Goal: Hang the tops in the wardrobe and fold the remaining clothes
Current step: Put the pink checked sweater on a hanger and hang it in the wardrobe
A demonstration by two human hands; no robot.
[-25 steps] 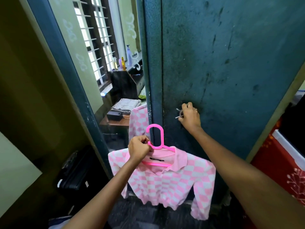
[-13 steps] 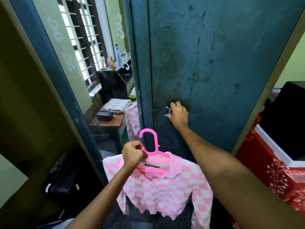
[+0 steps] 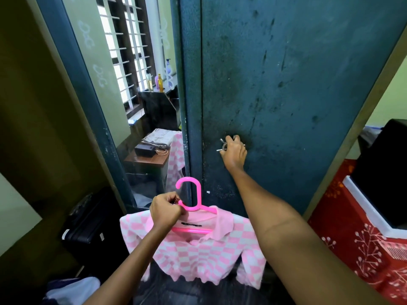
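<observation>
On the far left a black hard suitcase point(image 3: 88, 221) stands on the floor by an olive wall. Next to it is the wardrobe's long mirror door point(image 3: 123, 84), and in the glass you can see a barred window, some bottles and a small brown table.

Low in the middle, the left hand point(image 3: 165, 211) pinches the neck of a bright pink plastic hanger point(image 3: 191, 202), fingers curled tight around it. A pink and white checked knit top with a collar point(image 3: 198, 249) hangs from that hanger, just in front of the wardrobe and not yet inside.

A little to the right and higher, the right hand point(image 3: 234, 150) grips the small silver metal handle point(image 3: 223, 146) on the dark teal metal wardrobe door point(image 3: 297, 84), fingers curled over it. The door looks shut.

The step in hand seems to be opening this door. To do it well, pull the handle slowly and straight — and keep the top held low and off to the left, so the door does not bump it. Keep the pinch on the hanger firm so the top does not slide off.

The door paint is scuffed and spotty. On the far right a black box point(image 3: 385, 168) sits on a red cloth with white flower prints point(image 3: 363, 249).
</observation>
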